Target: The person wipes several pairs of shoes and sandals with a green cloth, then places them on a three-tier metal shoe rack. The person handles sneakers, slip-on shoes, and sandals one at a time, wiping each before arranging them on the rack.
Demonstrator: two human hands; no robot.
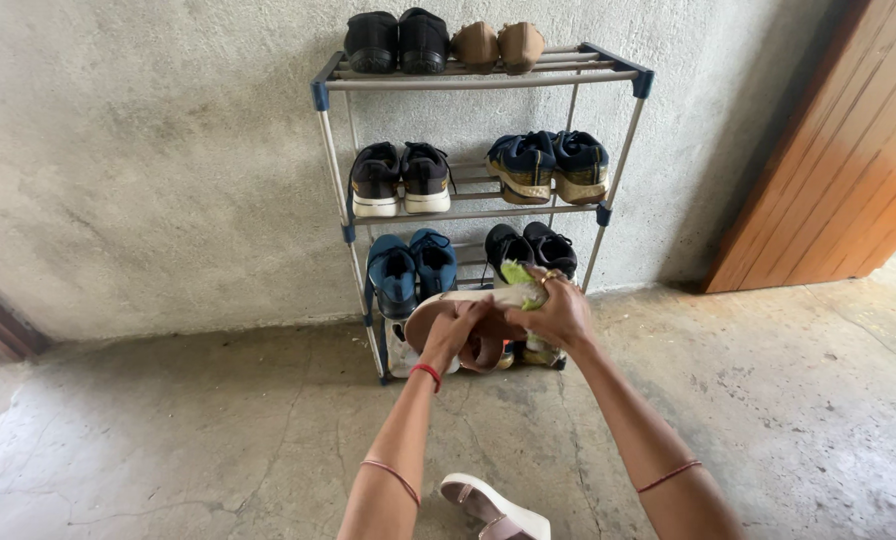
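Note:
My left hand [455,333] grips a tan sandal [468,300] held up sole-outward in front of the shoe rack [483,77]. Over the sandal's right end, my right hand [560,312] presses a green and white cloth [521,282] against it. The matching sandal [496,508] lies on the concrete floor between my forearms, near the bottom edge of the view.
The grey metal rack stands against a rough plaster wall, holding pairs of black shoes [398,42], brown shoes [498,45], black sneakers [401,178], navy sneakers [548,165], blue sneakers [413,268] and black shoes [533,248]. A wooden door [838,150] is at the right.

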